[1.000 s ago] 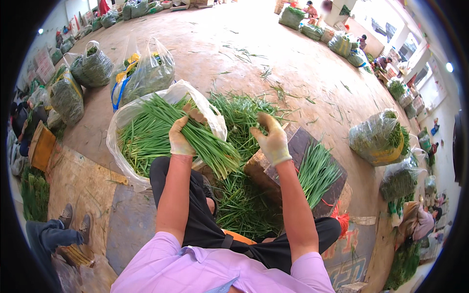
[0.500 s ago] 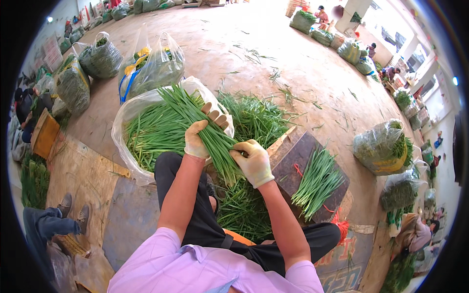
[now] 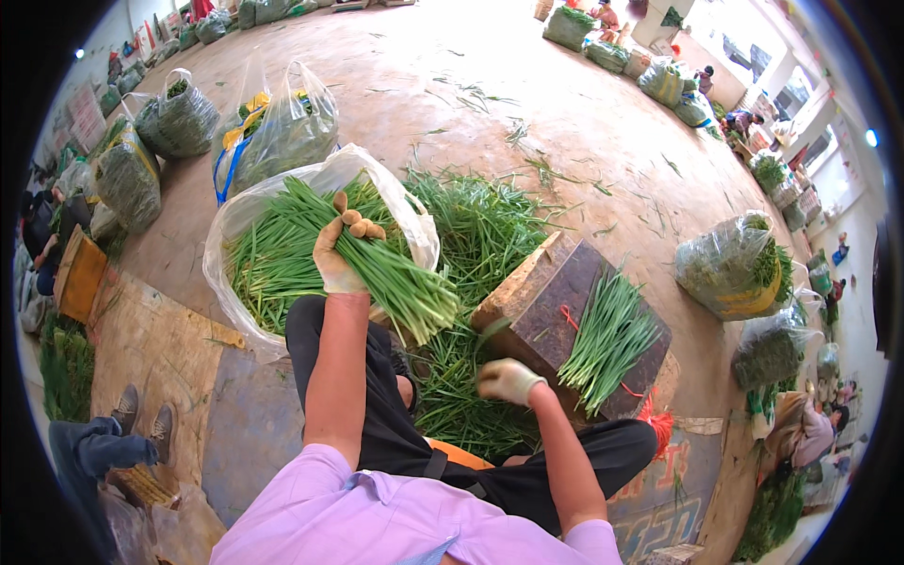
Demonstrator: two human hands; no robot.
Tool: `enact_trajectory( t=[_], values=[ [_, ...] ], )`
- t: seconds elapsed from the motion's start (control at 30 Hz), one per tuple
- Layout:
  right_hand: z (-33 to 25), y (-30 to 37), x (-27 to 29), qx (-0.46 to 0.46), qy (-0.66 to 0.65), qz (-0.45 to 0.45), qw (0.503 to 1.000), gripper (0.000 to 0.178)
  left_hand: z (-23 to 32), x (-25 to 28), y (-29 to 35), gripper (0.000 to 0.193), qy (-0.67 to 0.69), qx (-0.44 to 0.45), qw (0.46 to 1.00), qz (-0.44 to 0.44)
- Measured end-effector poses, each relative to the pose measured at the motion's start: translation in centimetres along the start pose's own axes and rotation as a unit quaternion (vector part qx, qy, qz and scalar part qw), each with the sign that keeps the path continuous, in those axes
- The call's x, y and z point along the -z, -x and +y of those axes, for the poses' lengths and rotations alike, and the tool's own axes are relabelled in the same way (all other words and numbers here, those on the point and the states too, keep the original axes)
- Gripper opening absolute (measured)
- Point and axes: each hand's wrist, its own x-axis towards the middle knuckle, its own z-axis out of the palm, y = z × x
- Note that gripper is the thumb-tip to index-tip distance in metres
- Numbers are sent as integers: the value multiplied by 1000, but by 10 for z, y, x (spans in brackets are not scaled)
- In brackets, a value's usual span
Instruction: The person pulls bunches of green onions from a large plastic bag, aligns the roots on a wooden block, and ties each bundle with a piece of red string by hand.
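Note:
My left hand (image 3: 341,252), in a pale glove with tan fingertips, is closed around a bunch of long green chives (image 3: 400,282). The bunch slants over the rim of a white plastic bag (image 3: 224,273), its pale stem ends pointing to the lower right. More chives (image 3: 268,247) fill that bag. My right hand (image 3: 508,381), gloved too, is apart from the bunch, over loose green leaves (image 3: 452,400) on the floor. Motion smears its fingers. A small green blur hangs in the air above it. Beside it, another bunch of chives (image 3: 612,344) lies on a dark-topped block (image 3: 541,306).
Red string (image 3: 656,428) lies by my right knee. Stuffed clear bags (image 3: 287,132) stand beyond the white bag, and another bag (image 3: 734,268) stands to the right. Leaf scraps litter the floor. A person's legs (image 3: 104,438) show at the lower left; other people sit along the walls.
My right hand has left the stem end of the bunch and moved down toward me, over the loose leaves. My left hand still grips the chives, its fingers now curled tighter.

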Motion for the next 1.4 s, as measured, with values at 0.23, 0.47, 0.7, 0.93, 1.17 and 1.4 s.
enact_trajectory(
  t=[0.23, 0.47, 0.7, 0.93, 1.17, 1.4],
  values=[
    [-84, -7, 40, 126, -203, 336, 911, 34, -5, -2, 5, 40, 18, 77, 992, -97],
    [-109, -24, 48, 256, 129, 273, 918, 42, -14, -5, 3, 37, -9, 114, 988, -106],
    [-21, 11, -11, 46, 157, 130, 978, 41, 0, -3, 2, 38, 6, 90, 990, -104],
    [-151, 12, 29, 234, 14, 365, 901, 27, -16, -2, 1, 38, 12, 105, 990, -89],
    [-143, -7, 22, 244, 112, 363, 892, 26, -19, -2, 1, 37, -34, 96, 992, -76],
    [-144, -10, 25, 205, 146, 381, 890, 26, -26, 2, 1, 37, -66, 80, 995, 16]
  ],
)
